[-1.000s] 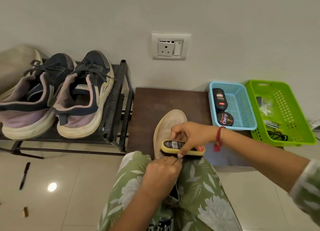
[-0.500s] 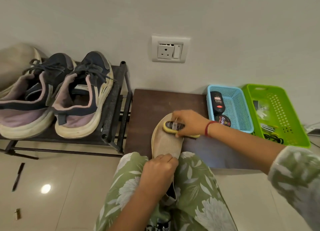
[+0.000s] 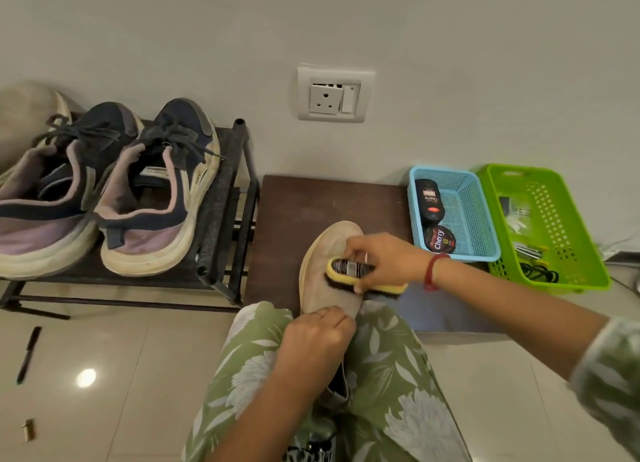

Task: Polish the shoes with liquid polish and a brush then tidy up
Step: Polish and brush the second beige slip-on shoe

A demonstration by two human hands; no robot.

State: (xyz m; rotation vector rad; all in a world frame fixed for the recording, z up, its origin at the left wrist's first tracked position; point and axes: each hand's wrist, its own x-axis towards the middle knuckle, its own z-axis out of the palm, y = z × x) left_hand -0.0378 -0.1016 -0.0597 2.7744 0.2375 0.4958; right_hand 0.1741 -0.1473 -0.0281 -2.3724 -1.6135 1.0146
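- Steadies the beige shoe [image 3: 323,281] with the left hand [image 3: 315,337], fingers curled over its rear part. Heel end on the lap, toe pointing out over the dark wooden stool [image 3: 311,202], probably so the shoe cannot slide under the strokes.
- Grips the yellow-backed brush [image 3: 349,271] in the right hand [image 3: 384,257], fingers over the top, thumb on the near side. Dark bristles pressed on the upper, lying across the shoe's width, which suits short sweeping strokes.
- Looks like brushing in progress, with tidying not yet begun.
- Stores the black liquid polish bottle [image 3: 429,202] and a round polish tin [image 3: 440,239] lying flat in the blue basket [image 3: 485,219], just right of the shoe, within easy reach of the brush hand.
- Reads "Cherry" on the tin lid and along the bottle. Smaller print there, and the label on the brush back, too small to make out.
- Leaves a pair of dark sneakers [image 3: 152,198] on the metal rack [image 3: 225,198] at left, well apart from the work. Cannot tell whether they are part of the job.
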